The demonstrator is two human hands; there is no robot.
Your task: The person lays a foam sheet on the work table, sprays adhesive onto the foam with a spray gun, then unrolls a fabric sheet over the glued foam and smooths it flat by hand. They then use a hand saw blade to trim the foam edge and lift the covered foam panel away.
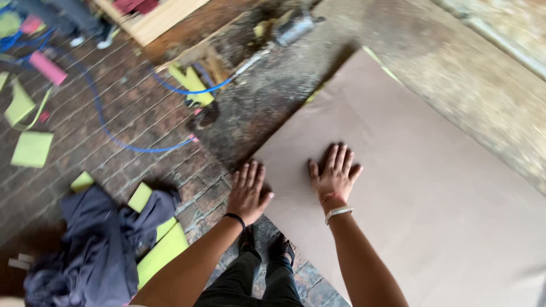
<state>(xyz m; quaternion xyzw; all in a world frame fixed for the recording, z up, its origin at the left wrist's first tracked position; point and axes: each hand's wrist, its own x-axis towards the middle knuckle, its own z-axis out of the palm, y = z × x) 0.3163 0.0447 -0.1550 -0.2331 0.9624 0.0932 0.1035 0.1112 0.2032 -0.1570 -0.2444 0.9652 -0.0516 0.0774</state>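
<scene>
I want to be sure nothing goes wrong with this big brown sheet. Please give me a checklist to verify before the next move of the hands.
1. Left hand flat at the sheet's corner: ok.
2. Right hand flat on the brown sheet: ok.
3. Sheet lies smooth, no visible folds: ok.
4. Blue hose off the sheet: ok.
5. Dark cloth away from the sheet: ok.
6. Sheet's far right edge: cannot tell, out of frame.

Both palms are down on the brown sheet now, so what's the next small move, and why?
Probably slide the left hand fully onto the brown sheet: it straddles the sheet's near edge, while the right hand lies flat well inside it.
</scene>
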